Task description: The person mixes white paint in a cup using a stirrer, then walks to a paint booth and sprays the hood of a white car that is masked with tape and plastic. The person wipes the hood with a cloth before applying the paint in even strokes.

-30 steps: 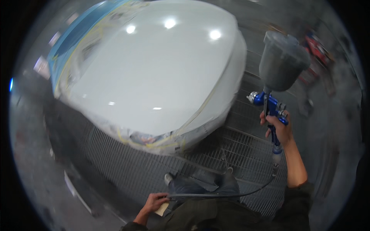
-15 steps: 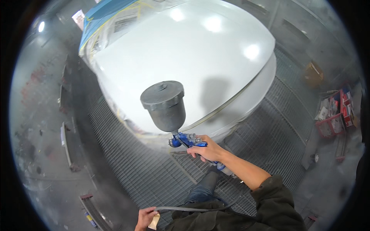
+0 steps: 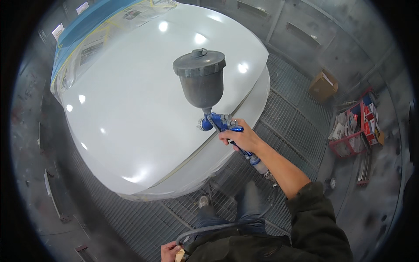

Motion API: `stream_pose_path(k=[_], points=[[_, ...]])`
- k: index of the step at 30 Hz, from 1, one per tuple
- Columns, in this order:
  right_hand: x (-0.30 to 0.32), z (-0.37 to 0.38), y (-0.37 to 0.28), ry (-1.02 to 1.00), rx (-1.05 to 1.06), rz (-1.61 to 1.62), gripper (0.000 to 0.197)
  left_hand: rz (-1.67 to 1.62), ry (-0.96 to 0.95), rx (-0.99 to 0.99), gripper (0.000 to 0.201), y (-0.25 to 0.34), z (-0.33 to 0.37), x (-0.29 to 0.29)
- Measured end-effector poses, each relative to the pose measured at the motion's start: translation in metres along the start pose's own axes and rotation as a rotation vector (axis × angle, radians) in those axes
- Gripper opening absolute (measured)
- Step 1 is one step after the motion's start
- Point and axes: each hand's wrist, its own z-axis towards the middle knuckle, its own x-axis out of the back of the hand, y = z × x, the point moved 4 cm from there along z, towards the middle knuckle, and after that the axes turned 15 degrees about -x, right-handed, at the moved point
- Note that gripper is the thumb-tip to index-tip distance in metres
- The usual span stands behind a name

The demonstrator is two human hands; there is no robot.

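My right hand (image 3: 244, 137) is wrapped round the handle of a blue paint spray gun (image 3: 214, 122). A grey paint cup (image 3: 201, 89) with a lid stands on top of the gun, tilted slightly. Behind it lies a glossy white car hood (image 3: 131, 96), and a white front bumper (image 3: 205, 168) lies below the seam; the gun is apart from both. At the lower edge my left hand (image 3: 169, 252) is closed on a grey air hose (image 3: 209, 228). A pale yellow piece (image 3: 180, 255), its kind unclear, is beside those fingers.
Masking film and tape (image 3: 94, 50) cover the car's upper left, next to blue sheeting (image 3: 72, 32). Metal grating (image 3: 288, 126) forms the floor. On the right stand a cardboard box (image 3: 323, 85) and a red-framed crate (image 3: 349, 146) with packages. My shoe (image 3: 204, 201) shows below the bumper.
The view has shifted, with the hood now further left and lower. My right hand and the spray gun sit higher in view. Both hands keep their hold.
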Motion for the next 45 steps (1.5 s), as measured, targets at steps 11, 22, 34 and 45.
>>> stream_pose_path(k=[11, 22, 34, 45], points=[[0.302, 0.117, -0.053, 0.130, -0.020, -0.105, 0.015, 0.107, 0.147, 0.059, 0.016, 0.072, 0.057, -0.324], [0.519, 0.209, -0.095, 0.424, 0.141, -0.167, 0.013, 0.119, 0.124, 0.058, 0.014, 0.134, 0.100, -0.517], [0.514, 0.171, -0.053, 0.347, 0.002, -0.239, 0.014, 0.150, 0.085, 0.001, 0.013, 0.133, 0.089, -0.522], [0.247, 0.058, 0.001, -0.011, 0.131, -0.279, 0.061, 0.056, 0.510, 0.050, 0.023, 0.024, -0.041, -0.360]])
